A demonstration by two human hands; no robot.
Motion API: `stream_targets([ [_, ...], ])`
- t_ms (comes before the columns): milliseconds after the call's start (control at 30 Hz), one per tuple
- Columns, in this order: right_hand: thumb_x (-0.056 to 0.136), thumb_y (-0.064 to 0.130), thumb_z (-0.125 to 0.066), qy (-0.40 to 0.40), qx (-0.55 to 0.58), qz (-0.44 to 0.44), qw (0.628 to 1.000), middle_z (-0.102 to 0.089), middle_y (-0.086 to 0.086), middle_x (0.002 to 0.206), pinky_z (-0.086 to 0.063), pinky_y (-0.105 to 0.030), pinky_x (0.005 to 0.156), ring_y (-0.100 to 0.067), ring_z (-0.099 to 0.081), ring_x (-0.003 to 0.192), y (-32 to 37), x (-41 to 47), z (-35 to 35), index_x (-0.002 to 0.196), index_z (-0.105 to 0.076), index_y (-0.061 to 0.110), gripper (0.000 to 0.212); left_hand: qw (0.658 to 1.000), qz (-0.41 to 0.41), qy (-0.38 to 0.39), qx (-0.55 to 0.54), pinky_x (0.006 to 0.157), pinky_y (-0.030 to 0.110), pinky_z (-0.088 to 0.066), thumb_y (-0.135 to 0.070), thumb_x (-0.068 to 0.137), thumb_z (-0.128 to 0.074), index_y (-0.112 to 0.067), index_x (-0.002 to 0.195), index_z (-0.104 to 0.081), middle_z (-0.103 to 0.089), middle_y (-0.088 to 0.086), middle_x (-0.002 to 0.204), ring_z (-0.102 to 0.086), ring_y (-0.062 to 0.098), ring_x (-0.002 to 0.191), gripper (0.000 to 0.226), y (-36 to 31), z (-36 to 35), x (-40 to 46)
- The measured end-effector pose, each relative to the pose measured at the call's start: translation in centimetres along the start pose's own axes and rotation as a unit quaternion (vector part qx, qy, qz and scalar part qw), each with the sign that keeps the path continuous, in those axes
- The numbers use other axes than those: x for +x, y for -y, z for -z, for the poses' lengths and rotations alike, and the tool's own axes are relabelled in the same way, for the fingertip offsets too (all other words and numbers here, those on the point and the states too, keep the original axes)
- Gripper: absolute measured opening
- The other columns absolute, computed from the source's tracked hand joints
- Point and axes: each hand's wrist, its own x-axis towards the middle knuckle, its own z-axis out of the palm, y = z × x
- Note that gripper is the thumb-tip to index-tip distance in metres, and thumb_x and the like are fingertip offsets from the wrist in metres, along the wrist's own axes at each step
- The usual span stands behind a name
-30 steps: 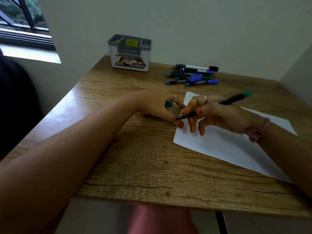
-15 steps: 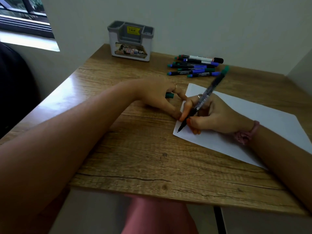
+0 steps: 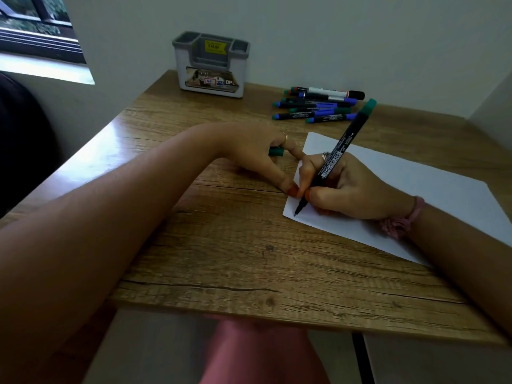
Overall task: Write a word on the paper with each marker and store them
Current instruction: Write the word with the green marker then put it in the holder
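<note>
A white sheet of paper (image 3: pixel 415 189) lies on the wooden table (image 3: pixel 221 259). My right hand (image 3: pixel 349 189) grips a black marker with a green end (image 3: pixel 343 145) in a writing hold, its tip touching the paper's near left corner. My left hand (image 3: pixel 249 153) holds the green cap (image 3: pixel 276 151) between its fingers, and its thumb presses down at the paper's left edge. Several more markers (image 3: pixel 318 105) with blue, green and black caps lie in a pile at the back of the table. A grey and white pen holder (image 3: pixel 212 65) stands at the back edge against the wall.
The wall runs close behind the table and a second wall closes in at the right. A window sill (image 3: pixel 47 67) is at the upper left. A dark shape (image 3: pixel 25 139) stands left of the table. My knee in pink fabric (image 3: pixel 257 353) shows below the front edge.
My right hand has turned the marker from lying flat to a steep writing hold and brought its tip down onto the paper's corner. The left hand has kept its place with the cap.
</note>
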Motion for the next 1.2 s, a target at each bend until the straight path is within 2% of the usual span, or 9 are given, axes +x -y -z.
stream_targets([
  [100, 0.070, 0.019, -0.057, -0.001, 0.006, -0.002, 1.000, -0.054, -0.034, 0.068, -0.044, -0.027, 0.052, -0.023, -0.050, 0.053, 0.11, -0.02, 0.01, 0.073, -0.063, 0.018, 0.007, 1.000, 0.003, 0.001, -0.003, 0.085, 0.025, -0.027, -0.053, 0.072, -0.064, -0.040, 0.135, -0.036, -0.035, -0.013, 0.109, -0.034, 0.006, 0.101, 0.070, 0.00, 0.00, 0.05],
  [200, 0.072, 0.019, -0.057, -0.012, 0.011, -0.002, 1.000, -0.057, -0.035, 0.073, -0.046, -0.026, 0.052, -0.024, -0.054, 0.051, 0.10, 0.05, -0.12, 0.075, -0.062, 0.011, 0.010, 1.000, 0.007, -0.002, 0.000, 0.080, 0.024, -0.029, -0.053, 0.072, -0.065, -0.038, 0.136, -0.036, -0.036, -0.015, 0.105, -0.036, 0.004, 0.094, 0.072, 0.02, -0.02, 0.12],
  [300, 0.074, 0.015, -0.056, -0.008, 0.019, 0.002, 1.000, -0.059, -0.031, 0.074, -0.046, -0.019, 0.051, -0.010, -0.056, 0.051, 0.05, 0.12, -0.20, 0.079, -0.061, 0.009, 0.010, 1.000, 0.011, -0.002, -0.004, 0.074, 0.021, -0.029, -0.052, 0.073, -0.065, -0.037, 0.136, -0.036, -0.037, -0.016, 0.100, -0.035, 0.004, 0.091, 0.070, 0.05, 0.04, 0.15],
  [400, 0.073, 0.018, -0.056, 0.003, 0.010, 0.000, 1.000, -0.054, -0.036, 0.070, -0.043, -0.020, 0.049, -0.015, -0.051, 0.050, -0.07, 0.03, 0.09, 0.076, -0.060, 0.005, 0.014, 1.000, 0.003, 0.006, -0.017, 0.067, 0.015, -0.027, -0.053, 0.071, -0.065, -0.041, 0.132, -0.038, -0.033, -0.027, 0.089, -0.035, 0.002, 0.086, 0.068, 0.01, 0.01, 0.13],
  [767, 0.073, 0.020, -0.057, -0.016, 0.016, -0.002, 1.000, -0.055, -0.037, 0.070, -0.043, -0.020, 0.049, -0.013, -0.051, 0.050, 0.01, 0.08, 0.08, 0.075, -0.060, 0.011, 0.010, 1.000, 0.010, 0.011, -0.022, 0.072, 0.020, -0.028, -0.051, 0.071, -0.065, -0.040, 0.133, -0.037, -0.031, -0.027, 0.087, -0.035, 0.001, 0.081, 0.069, -0.08, 0.10, 0.07],
  [900, 0.073, 0.021, -0.057, -0.021, 0.010, -0.005, 1.000, -0.055, -0.036, 0.067, -0.043, -0.020, 0.049, -0.014, -0.050, 0.049, 0.01, 0.03, -0.01, 0.075, -0.060, 0.007, 0.014, 1.000, 0.009, 0.000, -0.012, 0.064, 0.014, -0.026, -0.050, 0.074, -0.065, -0.039, 0.133, -0.037, -0.028, -0.029, 0.083, -0.034, -0.004, 0.073, 0.066, -0.10, 0.08, 0.16],
  [1067, 0.072, 0.016, -0.060, -0.037, 0.008, -0.019, 0.999, -0.063, -0.013, 0.062, -0.043, -0.018, 0.049, -0.010, -0.052, 0.049, 0.14, 0.16, -0.12, 0.074, -0.060, 0.010, 0.006, 1.000, 0.009, -0.002, -0.009, 0.065, 0.013, -0.027, -0.051, 0.073, -0.065, -0.038, 0.133, -0.038, -0.034, -0.023, 0.088, -0.037, -0.001, 0.077, 0.068, -0.09, 0.14, 0.07],
  [1133, 0.071, 0.021, -0.059, -0.035, 0.008, -0.018, 0.999, -0.059, -0.027, 0.065, -0.042, -0.021, 0.048, -0.015, -0.050, 0.049, 0.17, 0.09, -0.10, 0.073, -0.060, 0.010, 0.011, 1.000, 0.008, 0.007, -0.006, 0.069, 0.018, -0.030, -0.058, 0.065, -0.063, -0.040, 0.131, -0.039, -0.035, -0.019, 0.093, -0.036, 0.002, 0.084, 0.073, -0.16, 0.13, 0.01],
  [1200, 0.068, 0.024, -0.059, -0.039, 0.018, -0.020, 0.999, -0.054, -0.026, 0.061, -0.041, -0.021, 0.046, -0.015, -0.049, 0.047, 0.26, -0.01, -0.08, 0.072, -0.059, 0.010, 0.015, 1.000, 0.005, 0.011, -0.004, 0.074, 0.023, -0.030, -0.066, 0.053, -0.058, -0.045, 0.126, -0.041, -0.035, -0.023, 0.089, -0.036, 0.003, 0.085, 0.078, -0.26, 0.13, -0.05],
])
